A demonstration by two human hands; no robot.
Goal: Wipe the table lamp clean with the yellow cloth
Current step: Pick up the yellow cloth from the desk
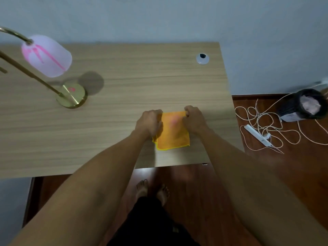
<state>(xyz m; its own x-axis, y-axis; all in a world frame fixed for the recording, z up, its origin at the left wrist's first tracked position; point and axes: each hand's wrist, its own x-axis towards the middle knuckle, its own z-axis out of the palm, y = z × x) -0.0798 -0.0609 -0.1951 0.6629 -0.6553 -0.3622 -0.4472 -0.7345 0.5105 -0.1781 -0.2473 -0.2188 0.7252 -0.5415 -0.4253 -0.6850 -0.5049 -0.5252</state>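
The yellow cloth lies folded on the wooden table, near its front edge, with a faint pink mark on top. My left hand pinches the cloth's far left corner and my right hand pinches its far right corner. The table lamp stands at the left: a white frosted shade streaked with pink, a curved brass arm, and a round brass base with a pink smear. The lamp is well to the left of both hands.
A round cable grommet sits near the table's far right corner. On the wooden floor at the right lie a tangled white cord, a power strip and a black bin. A wall runs behind the table.
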